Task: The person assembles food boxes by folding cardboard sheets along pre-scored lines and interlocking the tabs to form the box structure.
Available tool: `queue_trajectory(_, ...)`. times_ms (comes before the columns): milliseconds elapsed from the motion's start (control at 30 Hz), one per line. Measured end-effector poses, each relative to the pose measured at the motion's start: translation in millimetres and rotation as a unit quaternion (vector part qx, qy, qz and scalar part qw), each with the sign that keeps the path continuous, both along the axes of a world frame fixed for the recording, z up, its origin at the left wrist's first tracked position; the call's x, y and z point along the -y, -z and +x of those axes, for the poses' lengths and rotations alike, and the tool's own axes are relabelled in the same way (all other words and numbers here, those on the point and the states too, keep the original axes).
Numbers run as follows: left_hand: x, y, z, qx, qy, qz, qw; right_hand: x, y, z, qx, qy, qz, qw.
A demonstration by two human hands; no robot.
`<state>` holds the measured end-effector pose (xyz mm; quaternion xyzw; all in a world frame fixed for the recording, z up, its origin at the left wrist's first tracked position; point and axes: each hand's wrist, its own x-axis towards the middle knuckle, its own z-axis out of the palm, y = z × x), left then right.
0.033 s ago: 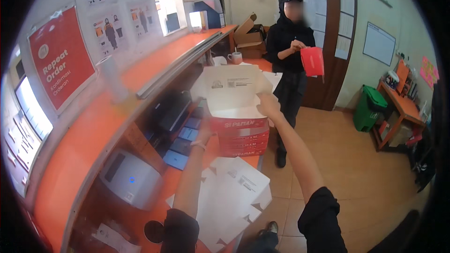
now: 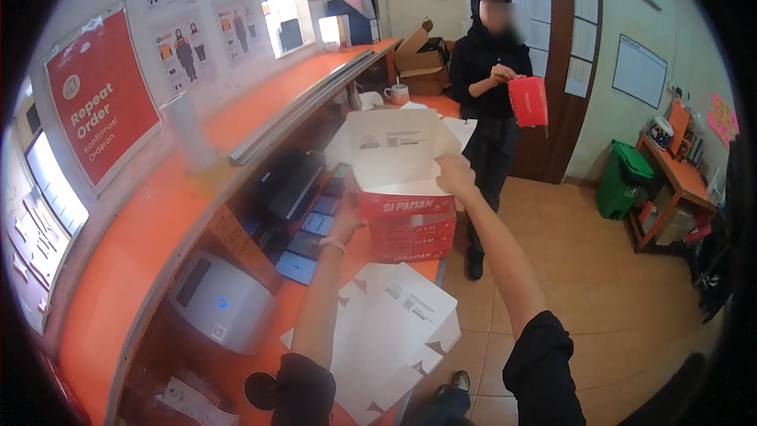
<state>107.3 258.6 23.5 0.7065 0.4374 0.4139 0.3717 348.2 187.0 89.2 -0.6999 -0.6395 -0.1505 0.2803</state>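
Observation:
A red cardboard box (image 2: 406,203) with a whitish inside stands with its lid up, on top of a stack of folded red boxes (image 2: 412,241). My right hand (image 2: 455,177) grips its right side wall, fingers curled over the edge. On the opposite side my left hand (image 2: 345,217) is closed at the left front corner of the same box; its fingertips are blurred and partly hidden. Nearer to me, under my left forearm, flat unfolded box blanks (image 2: 386,331) lie with their pale side up.
Phones (image 2: 297,267) and a black device (image 2: 290,188) lie left of the stack, below an orange ledge (image 2: 150,260). A grey-white machine (image 2: 221,300) stands nearer. Beyond the counter a person (image 2: 493,63) holds a red box piece (image 2: 527,101). A green bin (image 2: 623,181) stands right.
The top box's front wall has shifted slightly, showing its front more squarely, and its lid leans a little differently. Both hands remain at its sides.

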Motion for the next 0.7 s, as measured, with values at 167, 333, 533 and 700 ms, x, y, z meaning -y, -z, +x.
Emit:
queue_trajectory(167,-2.9,-2.8,-13.6,0.032,0.045,-0.142,0.988,-3.7,9.3,6.9,-0.025,0.084,-0.115,0.989)
queue_trajectory(333,12.9,-8.7,3.6,-0.118,-0.022,0.111,0.987,-3.4,-7.0,-19.0,0.082,0.196,-0.016,0.977)
queue_trajectory(533,18.2,-5.7,-4.0,-0.096,-0.094,0.141,0.981,1.2,-9.0,-143.0,-0.081,-0.103,-0.081,0.988)
queue_trajectory(700,11.5,-8.5,-3.3,-0.079,-0.045,0.063,0.994,3.2,14.8,-144.2,-0.049,-0.124,-0.057,0.989)
